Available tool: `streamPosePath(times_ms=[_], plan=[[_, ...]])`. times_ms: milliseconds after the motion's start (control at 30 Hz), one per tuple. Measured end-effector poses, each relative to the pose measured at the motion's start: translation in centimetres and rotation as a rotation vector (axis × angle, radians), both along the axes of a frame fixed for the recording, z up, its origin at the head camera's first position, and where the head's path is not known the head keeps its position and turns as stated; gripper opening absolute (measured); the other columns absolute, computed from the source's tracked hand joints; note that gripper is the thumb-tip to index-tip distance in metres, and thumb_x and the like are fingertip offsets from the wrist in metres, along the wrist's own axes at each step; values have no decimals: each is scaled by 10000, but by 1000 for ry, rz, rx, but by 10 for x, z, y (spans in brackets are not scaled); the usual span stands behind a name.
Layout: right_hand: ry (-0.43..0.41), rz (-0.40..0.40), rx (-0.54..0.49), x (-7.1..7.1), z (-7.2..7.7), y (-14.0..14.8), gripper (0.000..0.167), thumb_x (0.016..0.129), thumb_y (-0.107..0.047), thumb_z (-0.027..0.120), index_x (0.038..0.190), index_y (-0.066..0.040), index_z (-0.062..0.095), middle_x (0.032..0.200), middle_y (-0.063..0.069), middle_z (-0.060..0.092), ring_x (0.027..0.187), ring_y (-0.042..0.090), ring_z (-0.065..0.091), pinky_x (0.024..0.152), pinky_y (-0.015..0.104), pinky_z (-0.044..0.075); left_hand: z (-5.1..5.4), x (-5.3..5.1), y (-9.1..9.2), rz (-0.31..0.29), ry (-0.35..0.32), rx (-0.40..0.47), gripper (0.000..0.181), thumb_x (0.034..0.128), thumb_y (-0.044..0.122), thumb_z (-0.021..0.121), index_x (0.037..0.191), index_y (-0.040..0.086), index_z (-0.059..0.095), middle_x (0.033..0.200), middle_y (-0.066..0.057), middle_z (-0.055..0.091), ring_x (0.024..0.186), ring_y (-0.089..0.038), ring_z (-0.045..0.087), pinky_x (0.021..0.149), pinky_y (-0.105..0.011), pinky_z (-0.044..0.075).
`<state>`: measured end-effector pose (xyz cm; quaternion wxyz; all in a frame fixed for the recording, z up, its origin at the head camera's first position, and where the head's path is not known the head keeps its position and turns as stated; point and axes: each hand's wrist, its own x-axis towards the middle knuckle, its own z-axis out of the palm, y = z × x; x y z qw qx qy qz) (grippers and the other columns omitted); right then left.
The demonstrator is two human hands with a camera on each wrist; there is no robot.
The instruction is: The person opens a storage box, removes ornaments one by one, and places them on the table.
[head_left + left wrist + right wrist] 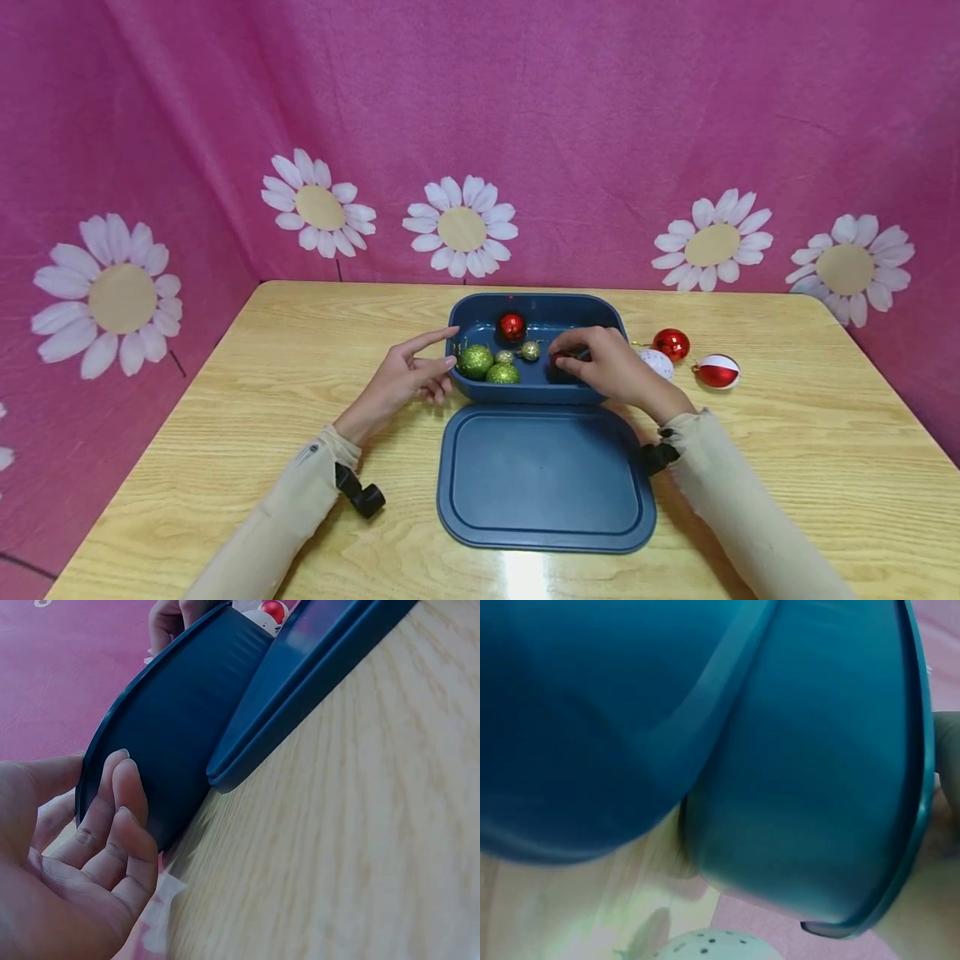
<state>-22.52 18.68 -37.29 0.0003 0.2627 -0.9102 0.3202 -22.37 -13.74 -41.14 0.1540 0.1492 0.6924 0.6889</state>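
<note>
Against the left end of the blue box (536,394), my left hand (405,377) touches the rim with relaxed fingers; the left wrist view has this hand (90,862) beside the box wall (165,720). My right hand (611,367) reaches over the box's right part, fingertips pinching a dark red ball (558,363), mostly hidden. Inside the box lie a shiny red ball (512,326), two green glitter balls (475,362) (503,373) and two small gold balls (530,350) (505,357). In the right wrist view the wall (802,765) hides the fingertips.
The blue lid (546,479) lies flat in front of the box. Right of the box, on the wooden table (810,442), are a red ball (671,344), a white speckled ball (657,363) and a red-and-white ball (717,372). A pink flowered cloth (570,125) hangs behind.
</note>
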Motion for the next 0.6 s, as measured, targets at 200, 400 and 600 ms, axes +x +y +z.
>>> streamPosePath(times_ms=[200,400,600], plan=[[-5,-26,1,4,7,3,192,944,-84,685,1125,-47,736,1085,65,720,905,189,634,808,399,566,0,-1,1,6,2,-2,541,991,190,642,1500,157,461,723,-134,695,577,-176,640,556,-265,524],[19,-33,-5,8,10,6,200,939,-77,690,1131,-37,731,1081,76,721,935,209,649,821,436,570,0,-1,1,5,7,0,537,991,184,642,1496,156,465,730,-154,694,574,-173,638,548,-257,511],[38,-74,9,17,15,14,201,935,-93,700,1132,-69,733,1073,52,717,865,190,629,743,361,562,-1,-1,0,4,1,5,543,989,182,645,1500,158,462,722,-136,696,566,-168,634,542,-256,505]])
